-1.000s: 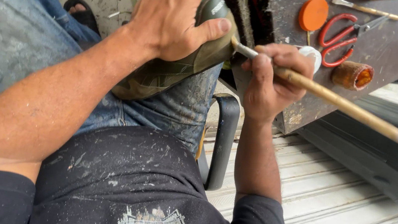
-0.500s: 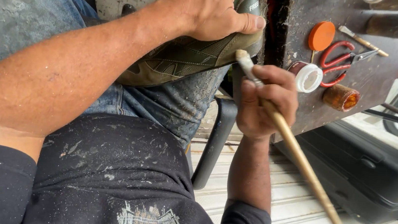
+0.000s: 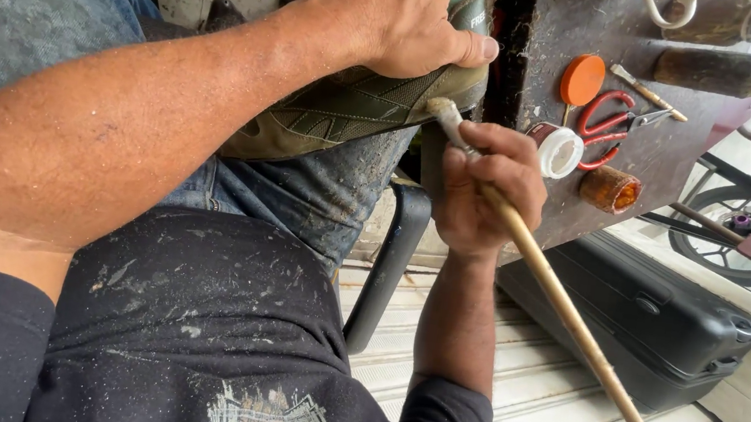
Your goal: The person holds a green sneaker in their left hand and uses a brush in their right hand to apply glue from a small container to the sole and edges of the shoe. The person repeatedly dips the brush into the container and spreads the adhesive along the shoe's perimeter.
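My left hand [image 3: 404,14] presses down on an olive-green shoe [image 3: 350,108] that rests on my knee in blue jeans. My right hand [image 3: 483,191] grips a long wooden-handled brush [image 3: 564,306] near its head. The brush tip [image 3: 443,111] touches the shoe's edge by the sole, and the handle runs down to the lower right.
A dark board [image 3: 618,98] at the right carries an orange lid [image 3: 583,79], red scissors [image 3: 607,130], a white cap [image 3: 559,152], an amber jar [image 3: 609,189] and bottles [image 3: 727,71]. Below lie a black hard case [image 3: 658,322], a black chair frame [image 3: 388,260] and a ribbed metal floor [image 3: 506,389].
The brush handle has swung from pointing right to pointing down and to the right. My view has shifted, so the shoe and both hands sit higher and more to the right.
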